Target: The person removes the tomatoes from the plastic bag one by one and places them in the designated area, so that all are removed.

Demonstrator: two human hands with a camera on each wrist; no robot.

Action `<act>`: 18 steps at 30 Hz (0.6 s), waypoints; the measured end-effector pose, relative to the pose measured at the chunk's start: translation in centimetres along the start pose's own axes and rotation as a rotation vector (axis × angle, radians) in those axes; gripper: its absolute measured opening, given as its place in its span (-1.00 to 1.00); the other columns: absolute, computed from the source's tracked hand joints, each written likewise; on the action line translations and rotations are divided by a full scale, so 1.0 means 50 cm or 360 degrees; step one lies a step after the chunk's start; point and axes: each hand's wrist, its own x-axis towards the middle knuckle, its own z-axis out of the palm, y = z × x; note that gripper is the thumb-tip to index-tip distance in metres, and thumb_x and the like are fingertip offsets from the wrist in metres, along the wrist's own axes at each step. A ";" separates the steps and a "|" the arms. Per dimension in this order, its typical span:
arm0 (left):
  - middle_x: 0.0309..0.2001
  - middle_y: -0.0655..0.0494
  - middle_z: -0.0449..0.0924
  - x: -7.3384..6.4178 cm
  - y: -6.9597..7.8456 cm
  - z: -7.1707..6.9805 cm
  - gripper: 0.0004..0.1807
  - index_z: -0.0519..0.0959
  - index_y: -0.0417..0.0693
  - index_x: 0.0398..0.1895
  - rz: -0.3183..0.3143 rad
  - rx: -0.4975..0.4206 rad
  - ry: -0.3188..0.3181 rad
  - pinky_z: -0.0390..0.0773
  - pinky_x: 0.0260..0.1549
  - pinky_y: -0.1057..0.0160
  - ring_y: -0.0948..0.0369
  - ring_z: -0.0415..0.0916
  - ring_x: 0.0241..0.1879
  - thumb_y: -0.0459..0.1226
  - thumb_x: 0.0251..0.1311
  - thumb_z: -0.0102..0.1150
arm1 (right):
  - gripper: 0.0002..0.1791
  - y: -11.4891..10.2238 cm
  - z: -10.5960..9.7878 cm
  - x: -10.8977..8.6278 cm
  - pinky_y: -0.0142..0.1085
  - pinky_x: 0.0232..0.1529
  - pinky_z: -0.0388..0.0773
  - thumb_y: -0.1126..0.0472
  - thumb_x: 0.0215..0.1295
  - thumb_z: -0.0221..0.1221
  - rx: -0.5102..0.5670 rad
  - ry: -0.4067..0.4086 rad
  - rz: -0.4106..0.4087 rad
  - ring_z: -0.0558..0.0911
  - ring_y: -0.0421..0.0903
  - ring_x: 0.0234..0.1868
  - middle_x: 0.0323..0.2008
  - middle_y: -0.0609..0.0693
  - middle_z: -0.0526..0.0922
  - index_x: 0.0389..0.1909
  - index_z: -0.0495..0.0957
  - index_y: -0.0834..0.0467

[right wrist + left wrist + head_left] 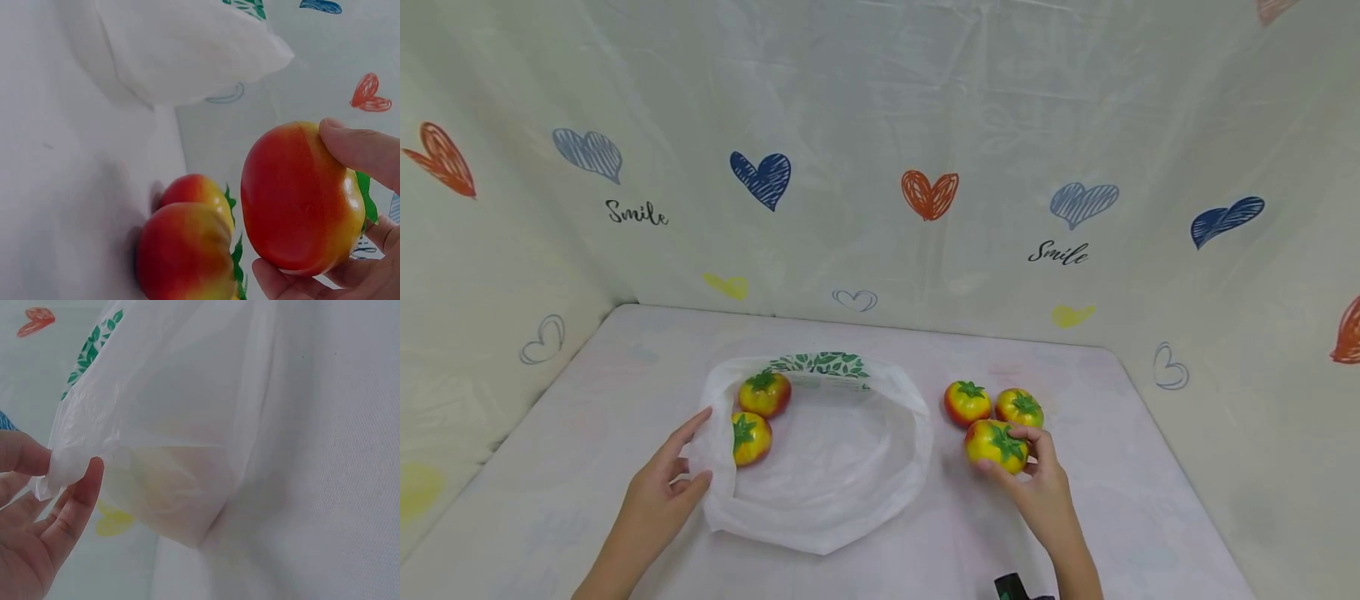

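Observation:
A white plastic bag (820, 529) with a green leaf print lies with its mouth open toward the head camera. Two red-and-yellow tomatoes with green leafy tops sit inside at its left, an upper tomato (765, 395) and a lower tomato (752, 439). My left hand (658, 487) touches the bag's left rim, thumb and index finger spread apart with the plastic bulging between them. To the right of the bag, my right hand (1037, 483) grips a tomato (300, 200) between thumb and fingers. Just behind it are another tomato (967, 404) and a third tomato (1020, 407).
The pale table (940, 533) reaches back to a hanging white sheet (850, 100) printed with hearts and "Smile". More sheet closes in both sides. A black object (1012, 587) pokes into the head view at the bottom, near my right forearm.

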 end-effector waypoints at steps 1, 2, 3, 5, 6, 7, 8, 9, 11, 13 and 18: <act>0.33 -0.19 0.15 -0.001 -0.001 -0.001 -0.17 0.04 0.13 0.44 0.0011 -0.0005 0.0005 0.56 -0.34 0.48 0.06 0.44 -0.14 -0.44 0.11 0.13 | -0.31 0.005 -0.003 0.002 -0.44 -0.03 0.36 0.03 0.07 0.31 -0.0003 0.0001 0.0017 0.34 -0.04 0.05 0.14 0.10 0.38 0.11 0.19 0.18; 0.33 -0.19 0.16 -0.002 -0.002 -0.001 -0.17 0.04 0.13 0.44 0.0017 -0.0009 0.0009 0.54 -0.36 0.49 0.06 0.44 -0.15 -0.45 0.11 0.13 | -0.31 0.009 -0.006 0.004 -0.45 -0.03 0.35 0.02 0.07 0.31 -0.0007 0.0003 0.0034 0.34 -0.02 0.07 0.15 0.10 0.37 0.12 0.18 0.19; 0.33 -0.17 0.16 -0.003 -0.002 -0.002 -0.17 0.05 0.13 0.44 0.0021 -0.0006 0.0014 0.52 -0.38 0.52 0.07 0.44 -0.15 -0.45 0.11 0.13 | -0.30 0.013 -0.009 0.007 -0.47 -0.03 0.34 0.01 0.08 0.30 -0.0006 0.0006 0.0050 0.33 -0.02 0.08 0.15 0.10 0.36 0.13 0.18 0.18; 0.34 -0.17 0.16 -0.003 -0.002 -0.002 -0.17 0.05 0.12 0.44 0.0022 -0.0010 0.0014 0.51 -0.39 0.53 0.07 0.44 -0.15 -0.45 0.11 0.13 | -0.29 0.018 -0.017 0.009 -0.53 -0.06 0.29 -0.01 0.10 0.29 -0.0009 0.0017 0.0075 0.32 -0.01 0.10 0.17 0.11 0.34 0.15 0.16 0.18; 0.34 -0.16 0.16 -0.003 -0.002 -0.001 -0.17 0.05 0.12 0.44 0.0018 -0.0006 0.0014 0.50 -0.39 0.54 0.07 0.44 -0.15 -0.45 0.11 0.13 | -0.28 0.020 -0.021 0.010 -0.58 -0.08 0.27 -0.01 0.10 0.28 -0.0006 0.0024 0.0091 0.31 -0.01 0.10 0.17 0.12 0.33 0.16 0.15 0.18; 0.34 -0.16 0.15 -0.003 -0.002 -0.001 -0.17 0.05 0.12 0.44 0.0014 -0.0003 0.0012 0.50 -0.39 0.54 0.06 0.44 -0.15 -0.45 0.11 0.13 | -0.27 0.023 -0.024 0.011 -0.61 -0.10 0.25 -0.02 0.10 0.28 0.0000 0.0037 0.0101 0.31 -0.01 0.11 0.17 0.12 0.33 0.17 0.15 0.19; 0.34 -0.16 0.15 -0.002 -0.001 -0.001 -0.17 0.04 0.12 0.44 0.0009 -0.0002 0.0010 0.50 -0.39 0.54 0.06 0.44 -0.14 -0.45 0.11 0.13 | -0.26 0.027 -0.027 0.013 -0.64 -0.12 0.23 -0.02 0.10 0.28 0.0003 0.0050 0.0106 0.30 0.00 0.11 0.18 0.13 0.33 0.18 0.15 0.19; 0.35 -0.16 0.15 -0.002 -0.001 -0.001 -0.17 0.04 0.12 0.44 0.0008 -0.0002 0.0009 0.50 -0.39 0.55 0.05 0.44 -0.14 -0.45 0.12 0.13 | -0.26 0.033 -0.030 0.016 -0.66 -0.14 0.22 -0.02 0.10 0.28 0.0009 0.0067 0.0105 0.30 0.00 0.11 0.18 0.13 0.32 0.18 0.15 0.19; 0.35 -0.17 0.14 -0.001 -0.001 -0.001 -0.17 0.04 0.12 0.44 0.0003 -0.0003 0.0004 0.50 -0.38 0.55 0.04 0.44 -0.13 -0.44 0.12 0.13 | -0.25 0.056 -0.032 0.024 -0.65 -0.14 0.22 -0.03 0.09 0.28 0.0012 0.0106 0.0105 0.30 -0.01 0.11 0.20 0.12 0.33 0.19 0.15 0.18; 0.35 -0.17 0.14 -0.001 0.000 -0.001 -0.17 0.04 0.12 0.44 0.0002 -0.0002 0.0005 0.50 -0.37 0.55 0.04 0.44 -0.12 -0.45 0.12 0.13 | -0.23 0.103 -0.028 0.040 -0.65 -0.15 0.25 -0.10 0.06 0.28 -0.0027 0.0171 0.0072 0.31 -0.04 0.09 0.20 0.07 0.34 0.19 0.16 0.13; 0.32 -0.19 0.18 -0.002 0.001 0.000 -0.17 0.06 0.11 0.43 0.0018 0.0026 0.0026 0.49 -0.39 0.54 0.08 0.42 -0.17 -0.45 0.10 0.13 | -0.17 0.243 -0.012 0.089 -0.61 -0.17 0.31 -0.30 -0.05 0.25 -0.0142 0.0317 0.0066 0.32 -0.17 0.05 0.17 -0.12 0.37 0.22 0.17 -0.08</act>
